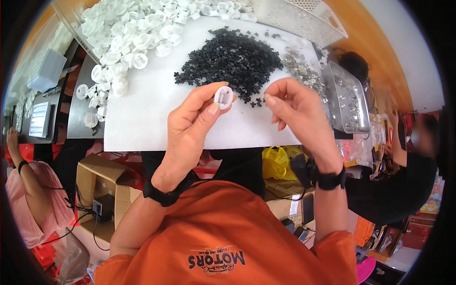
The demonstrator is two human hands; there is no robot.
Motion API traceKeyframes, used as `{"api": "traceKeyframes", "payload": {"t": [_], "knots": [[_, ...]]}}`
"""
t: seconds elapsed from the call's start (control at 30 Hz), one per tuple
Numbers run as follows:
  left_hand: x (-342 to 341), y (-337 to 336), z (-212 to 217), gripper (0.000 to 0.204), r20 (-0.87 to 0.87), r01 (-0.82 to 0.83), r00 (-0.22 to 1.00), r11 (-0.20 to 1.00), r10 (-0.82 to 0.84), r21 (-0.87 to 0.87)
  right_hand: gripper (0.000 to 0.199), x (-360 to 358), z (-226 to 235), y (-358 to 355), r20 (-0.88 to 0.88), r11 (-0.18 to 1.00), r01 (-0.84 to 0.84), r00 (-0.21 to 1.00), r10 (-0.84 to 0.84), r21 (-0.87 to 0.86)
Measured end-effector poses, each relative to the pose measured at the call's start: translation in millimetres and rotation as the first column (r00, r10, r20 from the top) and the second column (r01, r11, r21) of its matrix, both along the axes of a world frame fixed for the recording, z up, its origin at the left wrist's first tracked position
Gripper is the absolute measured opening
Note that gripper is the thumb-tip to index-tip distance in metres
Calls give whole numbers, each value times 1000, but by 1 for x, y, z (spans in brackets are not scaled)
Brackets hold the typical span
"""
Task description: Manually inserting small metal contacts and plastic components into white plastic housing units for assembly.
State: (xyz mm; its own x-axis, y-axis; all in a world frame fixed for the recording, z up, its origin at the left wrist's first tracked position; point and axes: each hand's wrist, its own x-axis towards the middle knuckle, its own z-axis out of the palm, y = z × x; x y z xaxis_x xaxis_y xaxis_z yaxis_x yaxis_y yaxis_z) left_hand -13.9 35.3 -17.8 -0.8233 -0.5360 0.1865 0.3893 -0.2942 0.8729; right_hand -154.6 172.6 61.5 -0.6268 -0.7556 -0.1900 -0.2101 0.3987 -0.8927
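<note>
While your left hand (192, 124) pinches the white round plastic part (223, 96) between thumb and fingertips, opening tilted toward your right hand (297, 111), that hand's fingers curl closed, perhaps on something tiny; beyond both lies the black pieces heap (232, 59), within easy reach.

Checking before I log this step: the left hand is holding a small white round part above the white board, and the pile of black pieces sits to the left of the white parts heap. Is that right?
Not quite. In the head view the pile of black pieces lies to the right of the white parts heap, not the left. The rest stands: the left hand holds a small white round part above the white board.
</note>
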Motion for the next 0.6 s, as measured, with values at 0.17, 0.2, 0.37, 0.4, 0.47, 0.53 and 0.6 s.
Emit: {"api": "traceKeyframes", "payload": {"t": [0.17,0.2,0.37,0.4,0.47,0.53,0.6], "knots": [[-1,0,1,30,-30,-19,999,997,22,79,17,-23,-13,-16,-579,950,-264,754,310,165],[-1,-1,2,30,-30,-14,999,996,16,84,21,-22,-14,-19,-627,923,-324,679,381,209],[0,-1,2,30,-38,-14,999,995,18,102,24,-25,-16,-15,-652,917,-307,646,397,254],[-1,0,3,29,-48,-21,999,994,26,111,25,-30,-15,-11,-652,929,-301,664,366,215],[-1,0,3,28,-56,-27,998,992,34,121,26,-29,-14,-7,-592,936,-267,725,352,230],[-1,-1,1,30,-36,-5,999,994,9,110,26,-24,-18,-5,-592,918,-337,703,393,209],[0,-1,0,29,-31,-7,999,994,10,106,22,-18,-22,-5,-608,921,-318,693,387,223]]}}
